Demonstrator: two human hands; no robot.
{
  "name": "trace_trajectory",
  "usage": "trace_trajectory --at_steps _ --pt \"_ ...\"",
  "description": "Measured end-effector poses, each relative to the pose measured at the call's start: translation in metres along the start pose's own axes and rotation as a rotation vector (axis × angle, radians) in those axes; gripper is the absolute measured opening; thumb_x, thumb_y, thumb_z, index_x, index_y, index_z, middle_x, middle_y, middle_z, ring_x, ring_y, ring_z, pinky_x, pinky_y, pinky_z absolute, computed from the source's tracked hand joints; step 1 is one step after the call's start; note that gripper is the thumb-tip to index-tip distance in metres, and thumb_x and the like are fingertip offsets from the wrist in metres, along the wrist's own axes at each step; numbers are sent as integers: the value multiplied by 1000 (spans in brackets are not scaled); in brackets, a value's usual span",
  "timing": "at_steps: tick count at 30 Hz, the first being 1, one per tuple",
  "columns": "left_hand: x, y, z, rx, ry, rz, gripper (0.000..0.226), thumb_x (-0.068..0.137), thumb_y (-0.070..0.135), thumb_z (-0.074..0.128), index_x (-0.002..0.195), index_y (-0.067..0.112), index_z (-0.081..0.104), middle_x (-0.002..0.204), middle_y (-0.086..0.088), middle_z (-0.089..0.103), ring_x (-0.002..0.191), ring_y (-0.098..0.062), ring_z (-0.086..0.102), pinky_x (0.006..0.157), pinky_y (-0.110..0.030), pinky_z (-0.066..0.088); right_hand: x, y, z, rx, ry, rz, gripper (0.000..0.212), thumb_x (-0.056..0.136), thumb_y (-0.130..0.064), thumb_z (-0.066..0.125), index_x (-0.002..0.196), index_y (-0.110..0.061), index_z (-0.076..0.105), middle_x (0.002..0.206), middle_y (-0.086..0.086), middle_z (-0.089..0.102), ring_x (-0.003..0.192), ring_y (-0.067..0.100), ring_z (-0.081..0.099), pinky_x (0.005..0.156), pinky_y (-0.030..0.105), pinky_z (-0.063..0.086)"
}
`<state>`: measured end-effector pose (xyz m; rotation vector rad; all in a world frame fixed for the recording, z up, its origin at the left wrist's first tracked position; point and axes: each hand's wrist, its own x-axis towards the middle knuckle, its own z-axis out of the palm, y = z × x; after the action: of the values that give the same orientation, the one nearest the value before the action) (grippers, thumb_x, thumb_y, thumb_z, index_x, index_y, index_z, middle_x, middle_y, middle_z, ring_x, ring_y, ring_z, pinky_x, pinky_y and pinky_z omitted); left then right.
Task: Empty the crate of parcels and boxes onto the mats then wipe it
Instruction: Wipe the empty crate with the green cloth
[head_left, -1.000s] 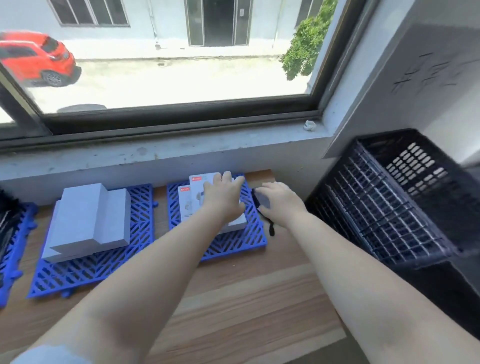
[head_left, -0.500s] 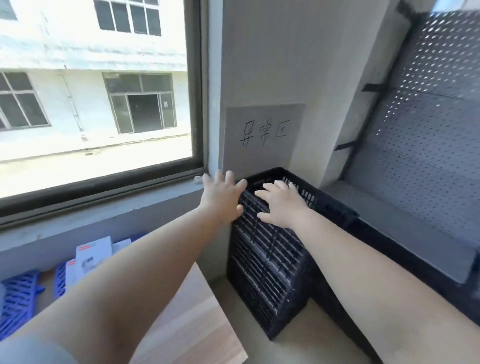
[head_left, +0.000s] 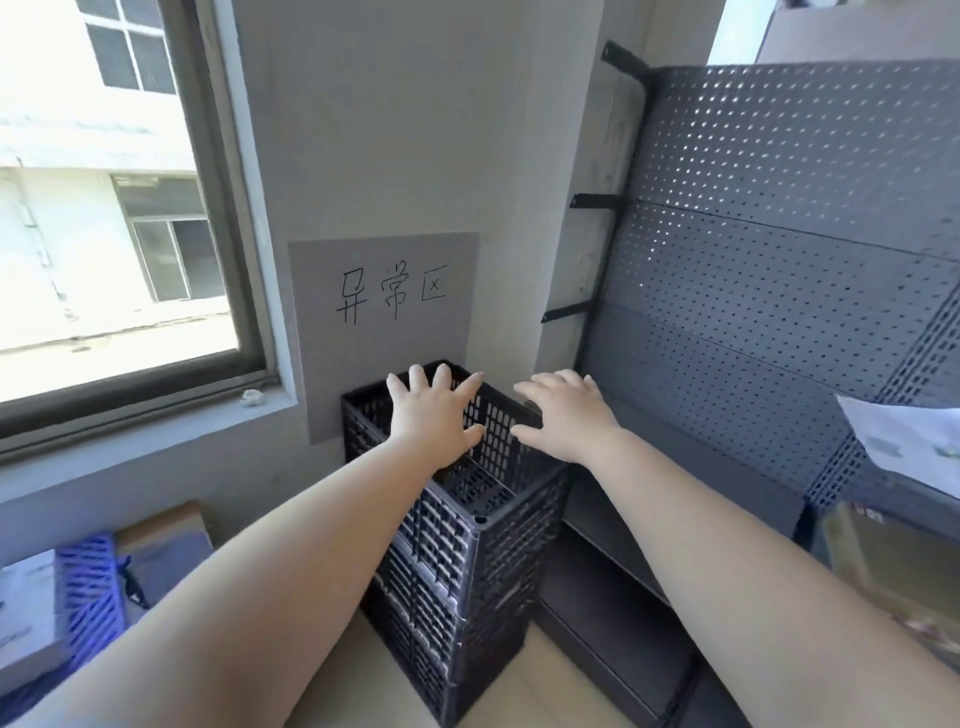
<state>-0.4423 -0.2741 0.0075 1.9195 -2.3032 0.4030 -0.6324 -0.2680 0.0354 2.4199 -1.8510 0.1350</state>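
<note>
A black slatted plastic crate (head_left: 467, 561) stands upright on the floor in the corner against the grey wall; the part of its inside that shows holds nothing. My left hand (head_left: 434, 415) hovers over the crate's open top with fingers spread, holding nothing. My right hand (head_left: 563, 415) reaches over the crate's right rim, fingers straight and empty. At the lower left lies a blue slatted mat (head_left: 91, 587) with a white box (head_left: 26, 608) on it.
A dark perforated metal shelving unit (head_left: 753, 312) stands right of the crate. A white parcel (head_left: 904, 441) and a brown box (head_left: 893, 566) sit at the far right. A handwritten sign (head_left: 387, 296) hangs above the crate. The window (head_left: 104, 208) is at left.
My view swung from the mats and table to the crate in the corner. Both hands left the boxes on the mat and now reach over the crate's top.
</note>
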Motion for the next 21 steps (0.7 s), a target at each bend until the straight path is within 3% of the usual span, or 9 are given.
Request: trace_trajectory --at_steps 5,13,21 --pt "63 14 7 14 -24 -32 72 94 63 41 154 36 11 158 -12 20 141 -45 19 110 -62 21 48 32 3 4 -26 -11 66 92 -53 54 151 -30 34 156 0 33 144 27 20 119 56 13" --pt "205 -2 19 -32 79 -81 67 94 57 41 151 32 16 150 -12 29 136 -41 26 111 -61 23 177 84 -7 74 49 18 65 92 -52 55 150 -30 37 154 -1 37 142 28 26 118 53 21" --pt "248 -34 133 22 -71 -139 71 97 60 37 155 32 6 159 -14 15 145 -42 13 115 -61 15 260 124 92 146 -12 -51 65 92 -47 57 150 -28 36 155 -1 36 143 24 24 118 43 21"
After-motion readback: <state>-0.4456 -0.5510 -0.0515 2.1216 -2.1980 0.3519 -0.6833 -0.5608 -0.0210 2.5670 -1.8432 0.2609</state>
